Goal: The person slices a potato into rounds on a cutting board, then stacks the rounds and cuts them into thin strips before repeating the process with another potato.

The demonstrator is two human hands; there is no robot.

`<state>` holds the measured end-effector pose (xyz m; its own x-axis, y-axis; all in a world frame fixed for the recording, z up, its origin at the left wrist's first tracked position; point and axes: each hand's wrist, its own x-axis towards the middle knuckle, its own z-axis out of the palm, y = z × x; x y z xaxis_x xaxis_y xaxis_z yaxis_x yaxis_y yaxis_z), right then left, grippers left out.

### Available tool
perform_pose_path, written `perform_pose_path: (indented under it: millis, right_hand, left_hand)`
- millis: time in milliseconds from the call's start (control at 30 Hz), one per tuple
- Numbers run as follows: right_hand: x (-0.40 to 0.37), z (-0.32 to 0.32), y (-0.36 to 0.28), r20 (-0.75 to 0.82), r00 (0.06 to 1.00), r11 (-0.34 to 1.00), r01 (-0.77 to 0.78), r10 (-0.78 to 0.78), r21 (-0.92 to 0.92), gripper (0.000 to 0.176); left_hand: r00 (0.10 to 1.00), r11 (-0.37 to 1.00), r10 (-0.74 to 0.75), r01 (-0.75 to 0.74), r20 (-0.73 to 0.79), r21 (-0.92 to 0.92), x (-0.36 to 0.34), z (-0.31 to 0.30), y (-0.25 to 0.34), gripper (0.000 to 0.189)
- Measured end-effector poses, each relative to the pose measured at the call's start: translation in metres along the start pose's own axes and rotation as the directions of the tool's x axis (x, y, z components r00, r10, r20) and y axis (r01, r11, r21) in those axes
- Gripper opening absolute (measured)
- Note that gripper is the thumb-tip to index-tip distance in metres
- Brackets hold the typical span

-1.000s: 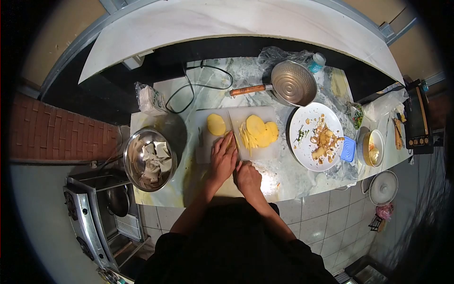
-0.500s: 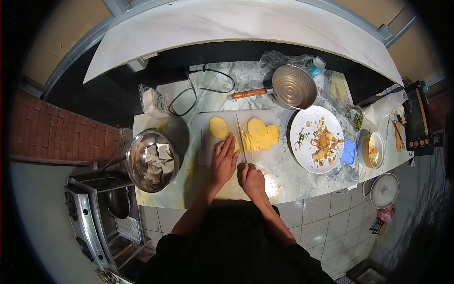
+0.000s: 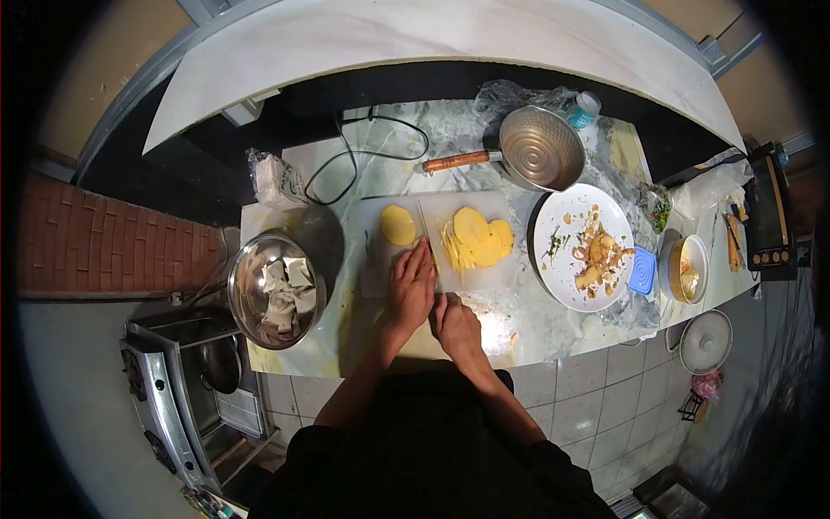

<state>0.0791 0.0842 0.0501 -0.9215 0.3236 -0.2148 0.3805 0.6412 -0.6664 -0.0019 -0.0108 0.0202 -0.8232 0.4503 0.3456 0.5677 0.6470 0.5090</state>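
Note:
My right hand (image 3: pixel 458 329) is closed round the handle of a knife (image 3: pixel 425 221), whose thin blade points away from me across the white cutting board (image 3: pixel 373 268). Just left of the blade, my left hand (image 3: pixel 412 281) presses a yellow slice that its fingers mostly cover. One round yellow slice (image 3: pixel 398 225) lies beyond my left fingertips. On the right half of the board rest several overlapping round slices (image 3: pixel 472 227), with thin yellow strips (image 3: pixel 455 253) at their left edge.
A steel bowl (image 3: pixel 244 294) with pale pieces stands at the left. To the right are a white plate (image 3: pixel 562 281) of peelings, a blue lid (image 3: pixel 641 270) and a pot (image 3: pixel 687 294). Behind the board sit a saucepan (image 3: pixel 540 149) and a black cable (image 3: pixel 354 156).
The knife blade has shifted left, beside the fingers of my left hand. My right hand has moved slightly left with it. The view has shifted a little.

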Motion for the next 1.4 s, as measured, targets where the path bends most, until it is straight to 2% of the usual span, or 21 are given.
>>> perform_pose_path:
  millis: [167,267,367,433,500,567,633,800,867,1000,1067,1167,1400]
  right_hand:
    - [0.000,0.011,0.004,-0.076,0.997,0.996,-0.017,0.011,-0.088,0.034]
    - [0.001,0.013,-0.001,-0.117,0.993,0.997,-0.003,-0.005,-0.073,0.038]
    - [0.010,0.014,-0.002,-0.046,0.998,0.989,-0.049,0.043,-0.139,0.039]
    - [0.010,0.016,-0.002,-0.064,0.998,0.987,-0.040,0.030,-0.158,0.039]
    - [0.010,0.014,-0.003,-0.074,0.997,0.983,-0.022,0.008,-0.182,0.040]
    - [0.010,0.010,-0.005,-0.014,0.997,0.970,-0.077,0.076,-0.232,0.034]
    - [0.007,0.010,-0.002,-0.016,0.997,0.968,-0.075,0.073,-0.241,0.033]
    - [-0.003,0.006,0.004,-0.031,0.995,0.962,-0.102,0.097,-0.254,0.033]
    - [0.003,0.006,0.006,-0.041,0.999,0.978,-0.027,0.019,-0.206,0.033]
    - [0.009,0.000,0.004,0.000,1.000,0.988,-0.012,0.012,-0.151,0.033]
    - [0.005,-0.003,0.003,-0.004,1.000,0.998,0.003,-0.003,-0.063,0.032]
    - [0.002,-0.005,0.002,0.001,1.000,1.000,-0.014,0.014,-0.026,0.030]
    - [0.000,-0.010,-0.004,0.022,1.000,1.000,-0.005,0.005,-0.019,0.028]
  left_hand:
    - [1.000,1.000,-0.003,0.003,0.018,-0.009,0.000,0.001,-0.001,0.044]
    - [0.999,1.000,0.006,-0.007,0.050,0.027,0.001,-0.002,-0.001,0.046]
    - [0.997,1.000,0.011,-0.012,0.082,0.014,0.001,-0.004,0.000,0.047]
    - [0.997,1.000,-0.004,0.003,0.082,0.009,0.003,-0.004,0.001,0.045]
    - [0.998,1.000,0.010,-0.011,0.062,0.004,0.004,-0.002,-0.002,0.045]
    - [0.999,1.000,0.029,-0.029,0.044,0.001,0.002,-0.001,-0.003,0.044]
    - [0.999,0.999,0.051,-0.051,-0.011,-0.008,0.001,0.002,-0.005,0.042]
    - [0.999,0.998,0.020,-0.022,-0.028,-0.054,-0.001,0.005,-0.003,0.044]
    - [0.999,0.999,0.011,-0.013,-0.038,-0.040,-0.001,0.002,-0.002,0.044]
    - [0.999,0.997,0.015,-0.019,-0.042,-0.081,0.001,-0.003,-0.001,0.047]
    - [0.999,0.996,0.019,-0.023,-0.044,-0.084,0.000,-0.001,-0.002,0.048]
    - [0.999,0.996,-0.017,0.015,-0.033,-0.085,-0.001,0.001,-0.003,0.049]
    - [1.000,0.999,0.017,-0.018,-0.015,-0.046,0.001,-0.002,-0.004,0.049]
